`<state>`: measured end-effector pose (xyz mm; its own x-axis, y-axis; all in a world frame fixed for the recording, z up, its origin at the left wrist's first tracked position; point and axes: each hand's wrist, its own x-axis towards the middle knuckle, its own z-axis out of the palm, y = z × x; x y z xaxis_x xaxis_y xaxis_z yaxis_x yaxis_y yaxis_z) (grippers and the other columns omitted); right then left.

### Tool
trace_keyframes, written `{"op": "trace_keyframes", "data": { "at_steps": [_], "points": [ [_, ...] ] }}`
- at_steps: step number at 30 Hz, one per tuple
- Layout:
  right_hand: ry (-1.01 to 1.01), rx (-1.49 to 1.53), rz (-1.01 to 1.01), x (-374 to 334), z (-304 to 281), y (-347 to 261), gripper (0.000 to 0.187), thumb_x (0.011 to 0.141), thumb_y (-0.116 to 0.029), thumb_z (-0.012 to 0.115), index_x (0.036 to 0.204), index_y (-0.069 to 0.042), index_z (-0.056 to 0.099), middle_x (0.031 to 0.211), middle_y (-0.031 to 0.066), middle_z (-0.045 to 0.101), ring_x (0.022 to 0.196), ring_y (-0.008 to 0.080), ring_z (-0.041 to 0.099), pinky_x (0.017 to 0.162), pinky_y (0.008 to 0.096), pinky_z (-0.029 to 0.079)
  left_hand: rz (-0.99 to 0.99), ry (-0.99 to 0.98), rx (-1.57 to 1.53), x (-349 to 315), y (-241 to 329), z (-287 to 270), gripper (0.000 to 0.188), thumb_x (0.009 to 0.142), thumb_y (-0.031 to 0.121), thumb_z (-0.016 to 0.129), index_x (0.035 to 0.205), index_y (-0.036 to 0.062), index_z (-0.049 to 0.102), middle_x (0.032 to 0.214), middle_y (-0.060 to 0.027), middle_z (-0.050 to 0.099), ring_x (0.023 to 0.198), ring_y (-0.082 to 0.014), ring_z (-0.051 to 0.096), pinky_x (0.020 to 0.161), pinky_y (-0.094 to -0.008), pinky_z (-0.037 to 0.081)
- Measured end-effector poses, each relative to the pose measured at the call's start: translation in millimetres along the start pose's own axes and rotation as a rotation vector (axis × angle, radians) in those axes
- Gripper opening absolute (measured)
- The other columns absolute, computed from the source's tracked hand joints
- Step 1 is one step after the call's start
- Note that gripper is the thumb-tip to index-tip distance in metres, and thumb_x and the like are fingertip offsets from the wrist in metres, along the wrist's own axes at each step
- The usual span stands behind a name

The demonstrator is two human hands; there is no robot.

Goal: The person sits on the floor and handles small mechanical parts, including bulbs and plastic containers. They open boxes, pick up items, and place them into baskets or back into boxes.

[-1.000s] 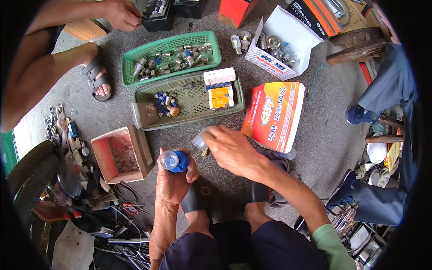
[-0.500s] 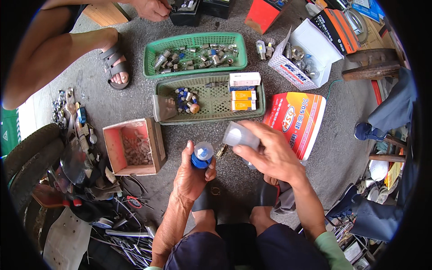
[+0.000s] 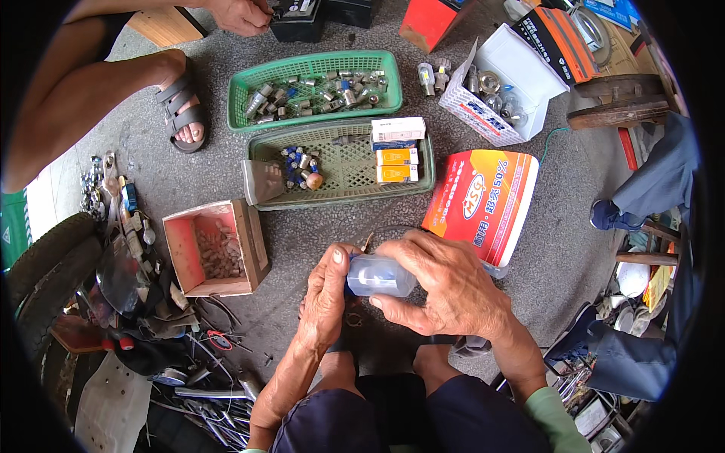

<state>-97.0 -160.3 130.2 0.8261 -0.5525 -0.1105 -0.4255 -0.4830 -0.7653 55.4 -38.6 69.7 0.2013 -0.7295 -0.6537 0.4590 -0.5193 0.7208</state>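
The two hands met near the middle of the frame, just below centre. The left hand was curled around a blue plastic piece, its thumb uppermost and most of its fingers hidden. The right hand pinched a clear plastic cover between thumb and fingers. The cover lay on its side, its left end against the blue piece; how far it was seated could not be told.

Above the hands, a green basket held many small bulbs. Just below it, a duller green basket held a cluster of blue and metal bulbs at its left and, at its right, a white box near two yellow boxes. A red and orange card lay right of centre, below a white carton of larger bulbs.

Left of centre stood a wooden box with a red inside, containing small pale pieces. At upper left, another person's hand was beside a black battery; whether it gripped anything could not be told.
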Motion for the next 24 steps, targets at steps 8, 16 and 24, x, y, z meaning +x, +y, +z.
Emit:
{"op": "trace_keyframes", "data": {
  "at_steps": [8, 16, 24],
  "points": [
    [-0.012, 0.067, 0.024, -4, -2, 5, 0.048, 0.079, -0.032, 0.079, 0.115, -0.006, 0.062, 0.097, 0.0121, 0.065, 0.083, 0.0335, 0.067, 0.069, 0.043, 0.054, 0.061, 0.006, 0.085, -5, 2, 3, 0.069, 0.097, 0.073, 0.033, 0.109, 0.0098, 0.057, 0.082, 0.0031, 0.059, 0.068, -0.0044, 0.051, 0.055, -0.0199, 0.037],
    [-0.142, -0.085, -0.043, -6, -7, -2, 0.054, 0.084, -0.034, 0.076, 0.123, -0.003, 0.057, 0.097, 0.0127, 0.066, 0.085, 0.0306, 0.068, 0.067, 0.0381, 0.055, -0.081, -0.097, -0.01, -13, 13, 2, 0.079, 0.091, 0.081, 0.028, 0.113, 0.01, 0.055, 0.09, -0.0002, 0.06, 0.079, -0.0073, 0.057, 0.062, -0.0214, 0.045],
    [-0.102, -0.013, -0.115, -24, 5, -11, 0.057, 0.084, -0.038, 0.077, 0.12, -0.001, 0.054, 0.094, 0.0116, 0.068, 0.075, 0.0264, 0.07, 0.06, 0.0346, 0.055, -0.213, -0.189, 0.033, -31, 16, -2, 0.071, 0.091, 0.075, 0.046, 0.116, 0.0094, 0.055, 0.1, -0.0038, 0.06, 0.089, -0.0115, 0.058, 0.074, -0.0259, 0.052]
  ]
}}
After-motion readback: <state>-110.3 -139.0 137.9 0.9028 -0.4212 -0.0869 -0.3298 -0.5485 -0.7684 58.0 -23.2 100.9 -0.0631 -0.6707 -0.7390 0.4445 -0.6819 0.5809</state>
